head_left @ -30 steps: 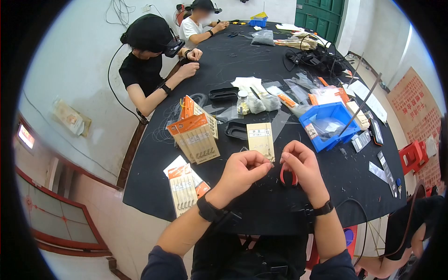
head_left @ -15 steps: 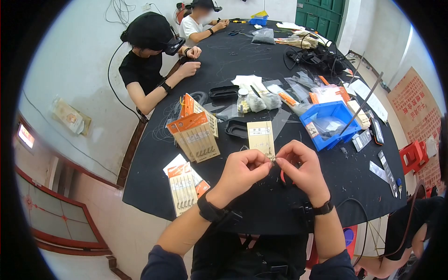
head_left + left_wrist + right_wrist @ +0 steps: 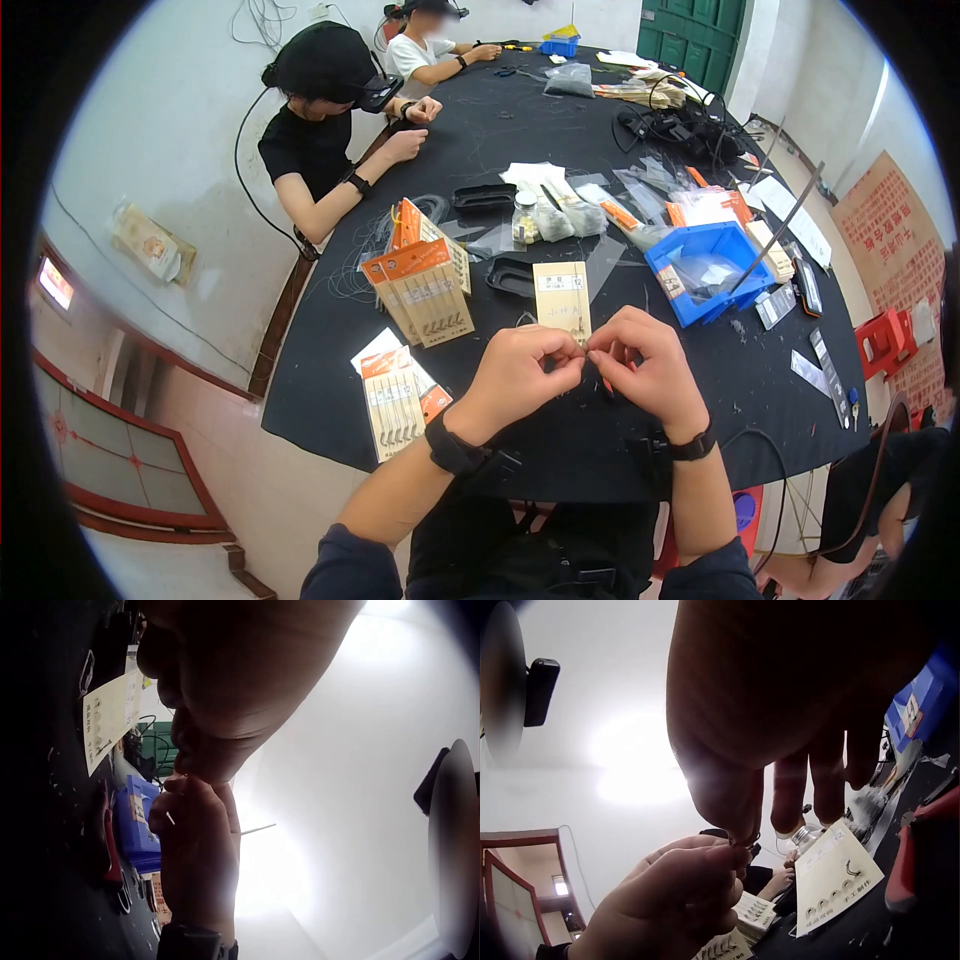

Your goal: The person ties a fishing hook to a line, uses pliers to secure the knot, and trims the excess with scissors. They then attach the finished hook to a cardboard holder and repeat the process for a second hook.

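Hook-like piece [image 3: 756, 838] (too tiny to name surely) sits pinched between left hand [image 3: 525, 375] and right hand [image 3: 648, 372] fingertips, near the cream card [image 3: 560, 296] — seemingly mid-adjustment, calling for steady tension.

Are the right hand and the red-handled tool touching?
Apart. The left wrist view shows the red-handled tool on the table, with the blue bin visible between it and the right hand.

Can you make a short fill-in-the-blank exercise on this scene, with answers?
The bare left hand and bare right hand have wrist straps coloured ____. In the head view, the open blue plastic bin is to the ____ of the small clear jar. The upright tan cards have headers coloured ____.

Missing words: black; right; orange.
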The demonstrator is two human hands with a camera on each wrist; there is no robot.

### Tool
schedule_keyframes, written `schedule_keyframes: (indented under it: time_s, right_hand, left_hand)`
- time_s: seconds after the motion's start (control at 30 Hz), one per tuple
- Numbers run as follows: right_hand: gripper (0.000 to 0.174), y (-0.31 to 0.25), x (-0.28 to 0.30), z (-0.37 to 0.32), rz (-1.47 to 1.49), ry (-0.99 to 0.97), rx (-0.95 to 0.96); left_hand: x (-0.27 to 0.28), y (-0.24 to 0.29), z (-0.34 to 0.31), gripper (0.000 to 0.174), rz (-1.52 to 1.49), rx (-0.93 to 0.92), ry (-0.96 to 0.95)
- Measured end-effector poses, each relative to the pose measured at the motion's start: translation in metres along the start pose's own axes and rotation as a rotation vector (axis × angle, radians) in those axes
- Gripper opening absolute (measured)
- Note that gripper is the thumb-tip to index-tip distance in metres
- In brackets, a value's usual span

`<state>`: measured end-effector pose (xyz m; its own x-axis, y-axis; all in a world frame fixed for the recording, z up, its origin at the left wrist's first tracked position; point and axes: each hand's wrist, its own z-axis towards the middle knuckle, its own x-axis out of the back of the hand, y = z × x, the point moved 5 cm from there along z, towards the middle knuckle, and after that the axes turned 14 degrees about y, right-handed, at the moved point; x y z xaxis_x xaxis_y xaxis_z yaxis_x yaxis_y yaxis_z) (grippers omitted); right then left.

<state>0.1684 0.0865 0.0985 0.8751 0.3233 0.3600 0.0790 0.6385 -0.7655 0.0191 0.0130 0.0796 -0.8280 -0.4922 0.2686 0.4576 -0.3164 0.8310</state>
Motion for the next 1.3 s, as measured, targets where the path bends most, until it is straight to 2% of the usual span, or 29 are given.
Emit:
schedule_keyframes:
  time_s: [0.43,1.03,1.13,1.3]
  right_hand:
    - [0.012,-0.001,0.001,-0.001,-0.089,-0.005,0.043]
    - [0.01,0.031,-0.009,-0.013,0.2,-0.207,-0.353]
    - [0.011,0.039,-0.013,-0.017,0.308,-0.259,-0.36]
    - [0.009,0.025,-0.008,-0.012,0.122,-0.237,-0.264]
  left_hand:
    - [-0.001,-0.002,0.0,0.008,0.128,-0.139,-0.01]
    - [-0.003,0.002,0.0,0.008,0.163,-0.266,-0.069]
    - [-0.003,0.003,0.0,0.008,0.164,-0.284,-0.062]
    - [-0.002,0.007,0.0,0.009,0.162,-0.306,-0.036]
